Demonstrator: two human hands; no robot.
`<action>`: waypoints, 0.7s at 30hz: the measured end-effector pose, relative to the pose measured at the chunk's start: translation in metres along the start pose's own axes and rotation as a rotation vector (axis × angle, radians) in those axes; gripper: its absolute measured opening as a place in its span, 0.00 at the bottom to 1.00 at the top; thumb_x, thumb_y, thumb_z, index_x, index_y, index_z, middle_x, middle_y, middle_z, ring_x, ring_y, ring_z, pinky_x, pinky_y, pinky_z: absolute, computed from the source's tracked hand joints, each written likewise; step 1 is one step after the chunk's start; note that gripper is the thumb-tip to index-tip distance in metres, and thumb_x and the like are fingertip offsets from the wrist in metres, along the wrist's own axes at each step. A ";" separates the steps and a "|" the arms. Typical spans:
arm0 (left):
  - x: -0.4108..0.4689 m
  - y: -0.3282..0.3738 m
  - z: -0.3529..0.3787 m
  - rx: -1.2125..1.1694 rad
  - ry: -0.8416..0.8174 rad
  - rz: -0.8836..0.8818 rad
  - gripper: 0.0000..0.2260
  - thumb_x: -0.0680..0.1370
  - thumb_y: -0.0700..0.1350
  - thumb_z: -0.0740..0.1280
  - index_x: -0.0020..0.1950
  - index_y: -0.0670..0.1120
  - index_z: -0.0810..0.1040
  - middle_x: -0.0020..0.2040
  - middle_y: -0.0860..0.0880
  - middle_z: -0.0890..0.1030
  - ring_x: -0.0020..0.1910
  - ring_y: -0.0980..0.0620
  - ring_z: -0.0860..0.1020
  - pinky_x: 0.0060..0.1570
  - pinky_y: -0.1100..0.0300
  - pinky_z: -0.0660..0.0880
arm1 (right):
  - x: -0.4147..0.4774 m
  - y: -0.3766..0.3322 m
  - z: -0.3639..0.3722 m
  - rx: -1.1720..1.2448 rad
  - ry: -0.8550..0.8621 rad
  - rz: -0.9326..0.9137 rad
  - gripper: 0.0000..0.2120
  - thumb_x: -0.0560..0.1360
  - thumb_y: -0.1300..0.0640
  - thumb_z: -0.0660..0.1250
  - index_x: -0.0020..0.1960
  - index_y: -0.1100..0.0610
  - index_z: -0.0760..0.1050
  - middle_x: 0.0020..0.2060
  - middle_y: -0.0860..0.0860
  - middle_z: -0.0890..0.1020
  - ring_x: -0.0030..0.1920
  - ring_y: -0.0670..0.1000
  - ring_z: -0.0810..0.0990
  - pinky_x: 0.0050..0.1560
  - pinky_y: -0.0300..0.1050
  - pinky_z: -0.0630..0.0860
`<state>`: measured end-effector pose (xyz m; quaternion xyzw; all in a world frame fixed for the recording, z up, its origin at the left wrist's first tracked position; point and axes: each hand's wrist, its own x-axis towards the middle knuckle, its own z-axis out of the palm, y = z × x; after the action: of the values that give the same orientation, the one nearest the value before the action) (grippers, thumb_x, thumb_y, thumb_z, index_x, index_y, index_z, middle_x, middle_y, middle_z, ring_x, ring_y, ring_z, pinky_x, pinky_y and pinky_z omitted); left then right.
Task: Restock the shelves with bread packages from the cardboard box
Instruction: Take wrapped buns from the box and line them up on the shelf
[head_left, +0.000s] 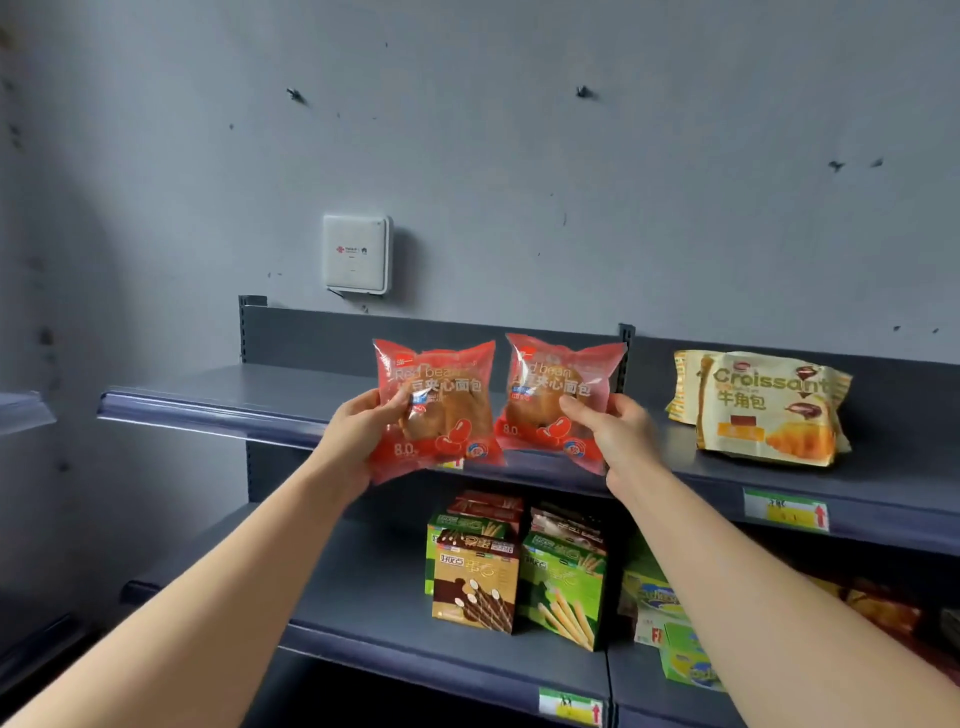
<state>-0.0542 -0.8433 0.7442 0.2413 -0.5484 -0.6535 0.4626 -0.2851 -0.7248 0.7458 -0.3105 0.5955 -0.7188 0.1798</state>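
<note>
Two red packages of red bean bread are held up side by side in front of the top shelf (218, 400). My left hand (358, 436) grips the left package (441, 410) by its left edge, thumb on the front. My right hand (618, 434) grips the right package (556, 400) by its lower right side. Both packages hang just above the shelf's front lip, upright and facing me. The cardboard box is not in view.
Yellow croissant packages (769, 410) stand on the top shelf to the right. Snack stick boxes (475, 582) and green boxes (563, 587) sit on the lower shelf (363, 597). A white wall device (356, 254) hangs above. The top shelf's left part is bare.
</note>
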 end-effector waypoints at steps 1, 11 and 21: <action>0.015 -0.001 0.000 0.007 -0.016 -0.001 0.11 0.77 0.46 0.68 0.57 0.43 0.78 0.49 0.42 0.85 0.44 0.43 0.84 0.44 0.46 0.81 | 0.013 0.001 0.007 -0.015 0.007 -0.009 0.14 0.66 0.51 0.79 0.48 0.52 0.78 0.45 0.51 0.85 0.46 0.52 0.84 0.49 0.55 0.82; 0.151 -0.025 0.004 0.062 -0.144 -0.060 0.11 0.78 0.46 0.67 0.58 0.42 0.77 0.50 0.42 0.85 0.47 0.41 0.84 0.47 0.45 0.81 | 0.146 0.030 0.062 -0.157 0.036 0.002 0.13 0.65 0.54 0.79 0.45 0.56 0.79 0.44 0.53 0.85 0.47 0.55 0.84 0.49 0.55 0.82; 0.241 -0.060 0.028 0.131 -0.190 -0.103 0.09 0.78 0.42 0.66 0.56 0.40 0.77 0.51 0.41 0.84 0.49 0.42 0.84 0.47 0.50 0.81 | 0.255 0.070 0.089 -0.277 -0.028 0.084 0.10 0.67 0.58 0.78 0.46 0.56 0.80 0.43 0.52 0.85 0.48 0.56 0.84 0.53 0.56 0.80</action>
<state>-0.2076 -1.0405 0.7417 0.2359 -0.6181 -0.6591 0.3578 -0.4235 -0.9669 0.7464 -0.3171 0.6988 -0.6173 0.1732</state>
